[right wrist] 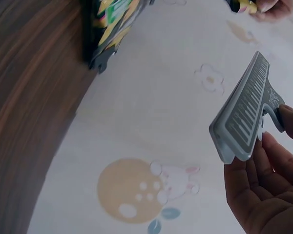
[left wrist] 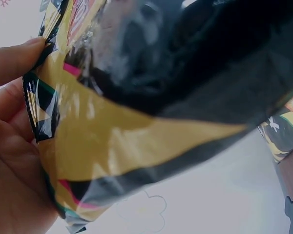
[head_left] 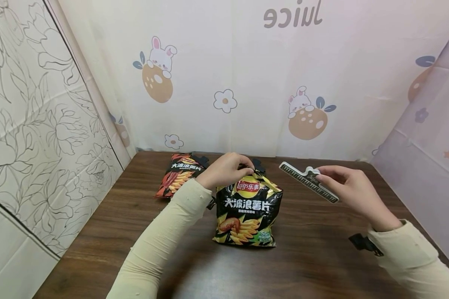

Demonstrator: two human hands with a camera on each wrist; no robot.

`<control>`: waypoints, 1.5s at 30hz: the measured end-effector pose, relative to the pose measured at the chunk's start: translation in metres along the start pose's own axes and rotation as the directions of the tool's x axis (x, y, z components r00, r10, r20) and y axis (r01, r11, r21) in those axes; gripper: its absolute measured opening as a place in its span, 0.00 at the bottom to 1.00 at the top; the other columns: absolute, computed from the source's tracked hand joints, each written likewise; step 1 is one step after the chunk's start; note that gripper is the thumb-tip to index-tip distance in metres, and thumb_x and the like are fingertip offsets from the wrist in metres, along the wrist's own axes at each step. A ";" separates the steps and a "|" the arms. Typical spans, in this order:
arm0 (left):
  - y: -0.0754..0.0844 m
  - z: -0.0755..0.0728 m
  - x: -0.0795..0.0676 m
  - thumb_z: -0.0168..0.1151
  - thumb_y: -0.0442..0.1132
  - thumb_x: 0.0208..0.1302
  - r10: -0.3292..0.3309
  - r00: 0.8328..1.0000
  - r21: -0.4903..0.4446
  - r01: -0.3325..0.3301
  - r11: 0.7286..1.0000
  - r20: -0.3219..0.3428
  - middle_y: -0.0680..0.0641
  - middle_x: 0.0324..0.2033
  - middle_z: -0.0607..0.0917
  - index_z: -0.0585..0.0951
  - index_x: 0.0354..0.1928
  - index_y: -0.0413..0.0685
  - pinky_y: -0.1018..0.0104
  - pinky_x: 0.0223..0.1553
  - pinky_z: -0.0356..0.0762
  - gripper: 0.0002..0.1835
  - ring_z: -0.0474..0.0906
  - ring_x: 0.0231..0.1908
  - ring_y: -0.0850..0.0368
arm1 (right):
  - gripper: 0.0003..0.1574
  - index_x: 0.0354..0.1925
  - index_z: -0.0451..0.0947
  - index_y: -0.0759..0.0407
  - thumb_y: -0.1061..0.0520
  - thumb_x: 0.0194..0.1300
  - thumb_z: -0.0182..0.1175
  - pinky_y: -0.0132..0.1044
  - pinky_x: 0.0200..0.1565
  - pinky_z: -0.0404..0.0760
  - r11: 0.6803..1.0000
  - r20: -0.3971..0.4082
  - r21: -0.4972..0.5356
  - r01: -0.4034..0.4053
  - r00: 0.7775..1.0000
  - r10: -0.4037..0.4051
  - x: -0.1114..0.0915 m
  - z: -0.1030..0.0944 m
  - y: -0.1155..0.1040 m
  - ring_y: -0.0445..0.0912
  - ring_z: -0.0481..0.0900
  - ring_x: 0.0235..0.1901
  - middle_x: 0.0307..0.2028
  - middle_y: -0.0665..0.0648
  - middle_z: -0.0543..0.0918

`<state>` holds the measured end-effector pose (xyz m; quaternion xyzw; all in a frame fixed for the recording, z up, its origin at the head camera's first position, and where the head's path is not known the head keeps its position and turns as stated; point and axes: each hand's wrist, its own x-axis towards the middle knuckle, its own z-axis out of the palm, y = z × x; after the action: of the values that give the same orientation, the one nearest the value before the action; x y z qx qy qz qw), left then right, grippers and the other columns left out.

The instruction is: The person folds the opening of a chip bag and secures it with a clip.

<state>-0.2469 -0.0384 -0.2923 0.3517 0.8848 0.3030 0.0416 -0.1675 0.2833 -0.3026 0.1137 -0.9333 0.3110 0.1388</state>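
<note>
A black and yellow bag of potato chips (head_left: 247, 211) stands on the table, tilted slightly, its front toward me. My left hand (head_left: 228, 168) grips its gathered top edge; in the left wrist view, the thumb (left wrist: 19, 61) presses the crinkled foil against the fingers. Off to the right, my right hand (head_left: 353, 191) pinches the handle of a long bag clip (head_left: 308, 182) between thumb and fingers. The clip, printed with a piano-key pattern, is held in the air apart from the bag. Seen from the right wrist, the clip's long jaws (right wrist: 241, 109) lie together.
A red and black chip bag (head_left: 179, 174) lies at the back left of the brown wooden table (head_left: 314, 257). Black notched pieces (head_left: 259, 166) show behind the bags. A printed cloth wall (head_left: 194, 124) rises at the table's back edge, with more patterned panels at both sides.
</note>
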 end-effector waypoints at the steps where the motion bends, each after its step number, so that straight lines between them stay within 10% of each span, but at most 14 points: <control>1: 0.000 0.000 0.000 0.57 0.41 0.72 0.002 1.000 0.002 -0.002 1.000 -0.001 0.52 0.31 0.87 0.86 0.46 0.47 0.71 0.24 0.64 0.11 0.61 0.14 0.64 | 0.19 0.50 0.83 0.58 0.47 0.69 0.61 0.29 0.28 0.73 1.000 0.007 0.004 0.006 1.000 -0.006 0.001 0.002 -0.003 0.31 0.76 0.29 0.41 0.61 0.87; 22: 0.001 -0.001 -0.002 0.56 0.41 0.73 -0.004 1.000 -0.011 0.004 1.000 0.018 0.51 0.18 0.80 0.85 0.49 0.45 0.71 0.20 0.61 0.12 0.58 0.11 0.63 | 0.17 0.50 0.82 0.59 0.50 0.69 0.61 0.32 0.27 0.76 0.986 0.049 0.159 0.056 0.997 -0.064 0.023 0.037 -0.032 0.38 0.78 0.27 0.38 0.58 0.87; 45: -0.001 -0.002 -0.002 0.56 0.41 0.72 0.000 1.000 -0.029 0.001 1.000 0.022 0.52 0.25 0.85 0.86 0.50 0.46 0.71 0.20 0.62 0.13 0.57 0.11 0.63 | 0.12 0.45 0.85 0.54 0.51 0.65 0.66 0.31 0.27 0.76 0.971 -0.010 0.238 0.039 0.999 -0.038 0.017 0.045 -0.024 0.41 0.80 0.27 0.35 0.50 0.87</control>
<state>-0.2462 -0.0416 -0.2914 0.3542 0.8798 0.3119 0.0564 -0.1845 0.2345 -0.3185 0.1467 -0.8866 0.4181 0.1326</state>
